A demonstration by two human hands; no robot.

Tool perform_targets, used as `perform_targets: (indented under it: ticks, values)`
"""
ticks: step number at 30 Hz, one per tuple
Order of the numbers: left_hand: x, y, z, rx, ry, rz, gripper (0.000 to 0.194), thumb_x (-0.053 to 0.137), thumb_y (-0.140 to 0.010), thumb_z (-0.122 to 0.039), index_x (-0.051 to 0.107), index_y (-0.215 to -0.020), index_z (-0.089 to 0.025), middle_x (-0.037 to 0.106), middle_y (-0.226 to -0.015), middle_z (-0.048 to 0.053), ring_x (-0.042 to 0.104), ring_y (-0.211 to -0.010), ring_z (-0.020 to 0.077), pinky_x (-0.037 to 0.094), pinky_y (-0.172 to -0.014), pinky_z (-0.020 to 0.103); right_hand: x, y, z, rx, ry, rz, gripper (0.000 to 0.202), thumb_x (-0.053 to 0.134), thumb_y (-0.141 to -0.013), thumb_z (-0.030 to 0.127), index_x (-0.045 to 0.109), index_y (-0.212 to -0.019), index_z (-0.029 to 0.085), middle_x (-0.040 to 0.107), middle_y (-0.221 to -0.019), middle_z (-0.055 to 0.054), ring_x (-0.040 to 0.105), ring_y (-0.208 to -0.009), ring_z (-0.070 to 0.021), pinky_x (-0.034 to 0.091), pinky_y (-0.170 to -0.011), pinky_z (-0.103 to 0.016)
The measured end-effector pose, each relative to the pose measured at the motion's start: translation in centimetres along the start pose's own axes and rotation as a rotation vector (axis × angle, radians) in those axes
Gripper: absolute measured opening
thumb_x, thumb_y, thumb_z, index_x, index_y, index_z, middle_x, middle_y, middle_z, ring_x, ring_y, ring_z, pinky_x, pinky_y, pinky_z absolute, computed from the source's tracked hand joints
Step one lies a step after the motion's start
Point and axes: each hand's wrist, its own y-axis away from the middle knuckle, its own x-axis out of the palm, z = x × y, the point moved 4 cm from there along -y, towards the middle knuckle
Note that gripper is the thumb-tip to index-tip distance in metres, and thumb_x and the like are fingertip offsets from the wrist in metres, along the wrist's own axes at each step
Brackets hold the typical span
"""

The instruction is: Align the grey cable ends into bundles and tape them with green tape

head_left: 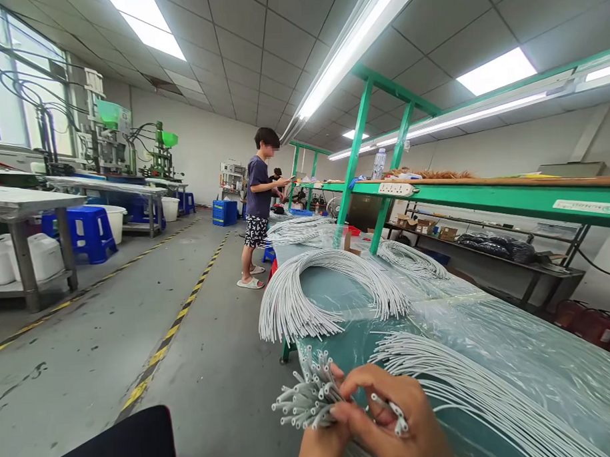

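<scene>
A bundle of thin grey-white tubes, their hollow cut ends fanned toward me, is gripped in my left hand at the bottom of the view. Most of that hand is hidden behind the bundle and my other hand. My right hand is closed, with thumb and forefinger pinching at the bundle's right side. A few separate tubes stick out from its curled fingers. Just beyond, a long spread of similar tubes lies on the plastic-covered table.
A large coil of white tubes lies ahead, its ends over the left table edge. More coils sit farther back. Green posts carry a shelf. A person stands left of the table. A black chair part is lower left.
</scene>
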Motion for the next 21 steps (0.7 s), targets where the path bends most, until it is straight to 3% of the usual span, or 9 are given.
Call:
perform_targets:
  ticks: [4,7,11,18,21]
  values:
    - [-0.3,-0.3,0.8,0.023,-0.033,-0.005,0.030,0.079,-0.048,-0.034,0.055,-0.062,-0.021,0.053,-0.055,0.000,0.055,-0.071,0.0229,0.045,-0.069,0.034,-0.4,0.0,0.1,0.022,-0.105,-0.179,0.007,0.061,-0.074,0.028,0.061,-0.073,0.021,0.060,-0.062,0.004,0.034,-0.035,-0.0045,0.027,-0.034,-0.018]
    - [0.0,-0.9,1.5,-0.004,-0.026,0.017,0.034,0.079,-0.045,-0.038,0.051,-0.051,-0.021,0.052,-0.053,0.000,0.054,-0.068,0.0229,0.045,-0.065,0.034,0.0,0.0,0.4,-0.011,-0.131,-0.211,0.009,0.064,-0.072,0.030,0.063,-0.075,0.022,0.058,-0.059,0.005,0.032,-0.035,-0.0047,0.026,-0.034,-0.018]
    - [0.0,-1.4,1.6,-0.014,-0.034,0.028,0.033,0.079,-0.045,-0.039,0.051,-0.048,-0.021,0.049,-0.049,0.000,0.054,-0.066,0.0229,0.045,-0.061,0.033,0.3,0.2,0.8,-0.028,-0.148,-0.266,0.016,0.067,-0.071,0.036,0.065,-0.082,0.025,0.044,-0.044,0.008,0.028,-0.033,-0.0060,0.023,-0.033,-0.020]
    - [0.2,-1.1,0.5,-0.064,-0.143,0.146,0.025,0.075,-0.052,-0.034,0.055,-0.050,-0.020,0.054,-0.054,0.003,0.053,-0.064,0.0229,0.043,-0.059,0.032,-0.5,0.0,2.0,-0.041,-0.126,-0.345,0.016,0.063,-0.076,0.040,0.070,-0.076,0.026,0.056,-0.049,0.005,0.040,-0.036,-0.0072,0.034,-0.036,-0.018]
    - [0.6,-1.4,0.3,-0.003,-0.044,0.035,0.027,0.077,-0.045,-0.028,0.051,-0.048,-0.021,0.050,-0.049,0.000,0.051,-0.058,0.0201,0.042,-0.054,0.030,-0.5,0.0,2.0,-0.018,-0.149,-0.332,0.017,0.063,-0.076,0.042,0.069,-0.075,0.026,0.062,-0.059,0.003,0.043,-0.039,-0.0074,0.035,-0.038,-0.018]
